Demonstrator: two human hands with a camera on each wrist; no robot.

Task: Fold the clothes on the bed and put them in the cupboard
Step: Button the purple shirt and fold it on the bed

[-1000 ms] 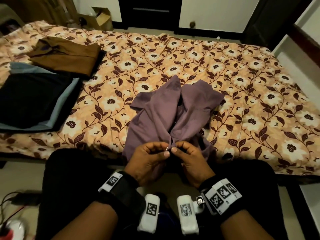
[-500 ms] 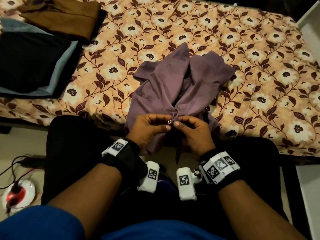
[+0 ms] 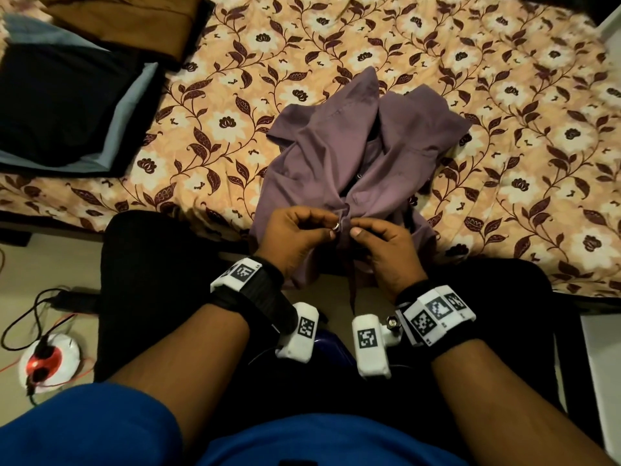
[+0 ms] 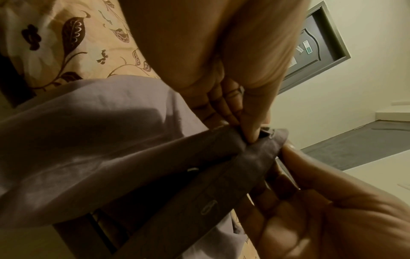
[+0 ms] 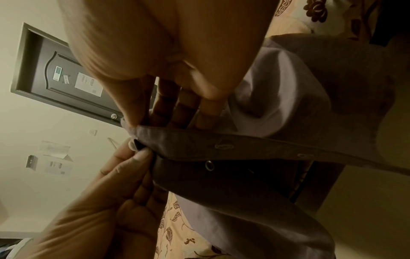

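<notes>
Both hands, left hand [image 3: 295,237] and right hand [image 3: 386,250], are still pinching the unfolded purple shirt [image 3: 353,156], while folded clothes [image 3: 67,105] are waiting on the bed [image 3: 504,129].

We see a shirt [image 3: 353,156] lying crumpled on the bed [image 3: 504,112], its near edge hanging over the bedside. Our left hand [image 3: 295,237] and right hand [image 3: 386,250] meet at that edge. Folded clothes [image 3: 67,105], seemingly stacked, lie far left.
</notes>
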